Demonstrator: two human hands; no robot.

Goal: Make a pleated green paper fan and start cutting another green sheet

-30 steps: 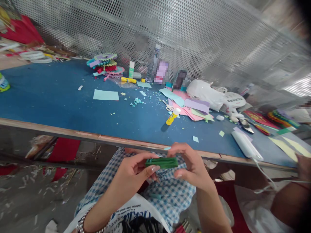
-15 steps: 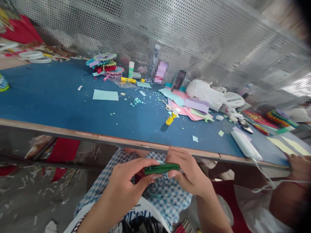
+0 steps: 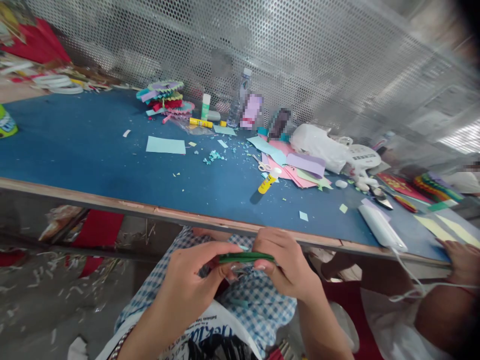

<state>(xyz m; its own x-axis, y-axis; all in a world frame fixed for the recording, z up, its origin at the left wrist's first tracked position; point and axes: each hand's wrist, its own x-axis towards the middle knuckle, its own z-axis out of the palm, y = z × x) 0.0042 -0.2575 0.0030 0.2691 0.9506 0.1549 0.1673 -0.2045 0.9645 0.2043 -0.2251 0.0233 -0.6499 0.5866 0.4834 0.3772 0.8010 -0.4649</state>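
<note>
Above my lap, in front of the table edge, both hands hold a narrow strip of folded green paper [image 3: 245,257] with its layers pressed together. My left hand [image 3: 193,267] is closed on the strip's left end, thumb below and fingers above. At the other end my right hand [image 3: 287,262] pinches it, its thumb against the near side and its fingers bent over the top. A little light blue shows behind the strip by my left fingertips. On the table beyond stands a yellow glue stick [image 3: 266,183] with a white cap.
On the blue table [image 3: 112,175] lie a light blue paper rectangle [image 3: 165,145], scissors [image 3: 262,164], coloured sheets [image 3: 305,164], scraps and a white power bank-like block [image 3: 381,227] with a cable. Another person's hand [image 3: 463,257] rests at the right edge. A plastic bag [image 3: 217,332] covers my lap.
The green strip has turned more edge-on and looks thinner. My right thumb has moved slightly left onto it. The view has shifted a little.
</note>
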